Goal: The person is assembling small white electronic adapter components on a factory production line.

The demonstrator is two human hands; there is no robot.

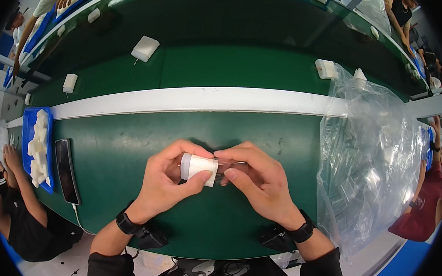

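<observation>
In the middle of the green bench, my left hand (170, 173) grips a small white box-shaped part (202, 168). A pale grey cap-like section forms its left end, and my thumb presses on its front. Close against the right end, my right hand (254, 176) pinches a thin shiny piece (237, 162) between thumb and fingers. Whether that thin piece is fixed to the white part I cannot tell, since my fingers cover much of it. Both hands are held just above the bench surface.
A blue tray (51, 149) of white pieces stands left, beside a phone (67, 171) on a cable. At right lies a large clear plastic bag (368, 163). Beyond the white rail (198, 99), similar white parts (145, 48) rest on a green conveyor belt. Other people work on both sides.
</observation>
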